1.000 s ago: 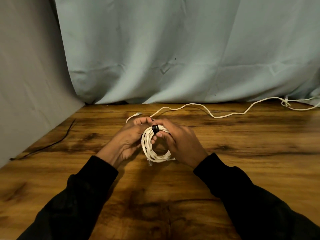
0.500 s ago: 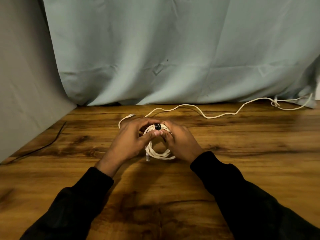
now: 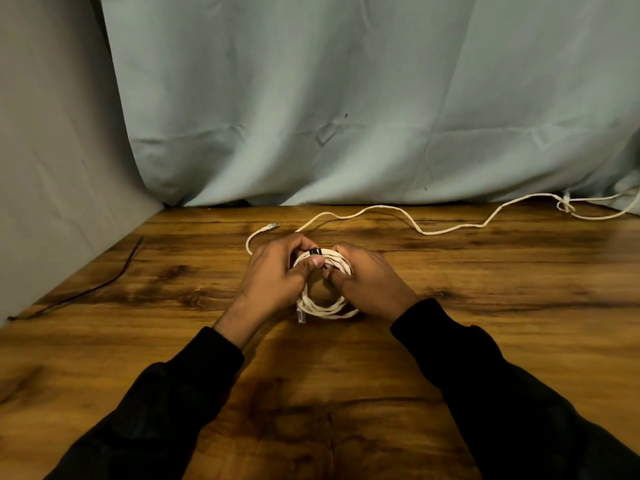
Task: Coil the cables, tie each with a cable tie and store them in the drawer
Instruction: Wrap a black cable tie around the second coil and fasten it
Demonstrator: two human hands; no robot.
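Two hands at work over a wooden tabletop (image 3: 485,341), both closed on one white cable coil (image 3: 323,306). Left hand (image 3: 277,275) curled round the coil's left side, thumb pressed on the strands just below a black cable tie (image 3: 316,251). Right hand (image 3: 370,282) curled round the coil's right side, fingers (image 3: 341,252) over the top strands just right of the tie, thumb tucked into the middle of the loop. Black tie wrapped round the coil's far edge, between the two sets of fingertips. Below the fingers, lower half of the coil showing free, several loops stacked, a pale connector (image 3: 302,315) sticking out at its lower left; contact with the tabletop not clear. Beyond the left fingers, a short loose end curving out to a small plug (image 3: 272,226) lying on the wood. Further out, a long white cable (image 3: 433,230) snaking from behind the hands toward the far right, ending in a small tangle (image 3: 565,206) near the curtain. Far to the left of the fingers, a thin black cable (image 3: 114,278) lying along the tabletop edge. Black sleeves (image 3: 173,393) reaching back from both wrists. Pale grey-green curtain (image 3: 346,98) hanging behind everything.
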